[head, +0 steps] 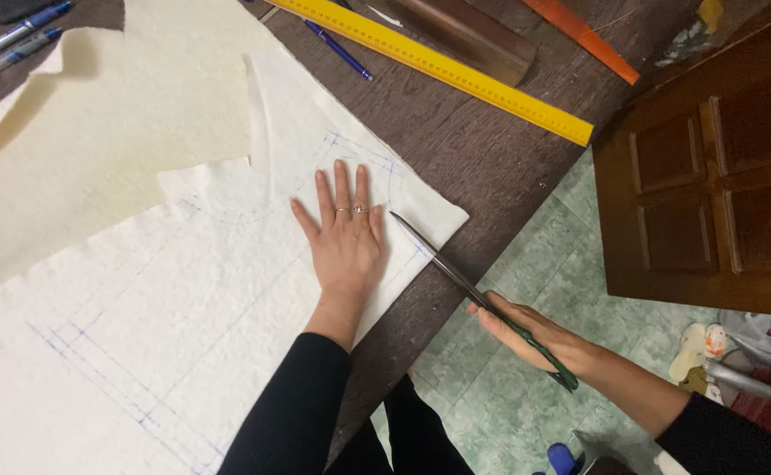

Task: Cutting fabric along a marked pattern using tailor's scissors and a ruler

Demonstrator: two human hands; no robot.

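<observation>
White felt-like fabric (183, 325) covered most of the dark wooden counter (482, 167) in the head view, the only view I had, and it had blue pen lines drawn on it: a curved neckline shape near the top and straight ruled lines running down toward the near edge. My left hand (343, 237) lay flat on the fabric just below that curve, fingers spread and closed on nothing, two rings showing. My right hand (535, 339) had its grip wrapped round the green handles of a pair of scissors (465, 277), out past the counter edge over the green tiled floor (509, 405). The blades looked nearly together, tips resting on the fabric's right corner right by a blue line.

Progress-wise, I'd judge the marking-out was done and the cutting barely started, if at all. I couldn't see a clear cut along the blue lines from that angle, so pretty much the whole outline was left.

Counts: one pair of scissors, one yellow ruler (456, 75), one orange strip (583, 37) beside it, three blue pens (two top left (16, 40), one (340, 51) by the ruler), plus a second, creamier piece of cloth (113, 114) overlapping the marked one. Brown wooden cabinet (711, 176) stood off to the right.
</observation>
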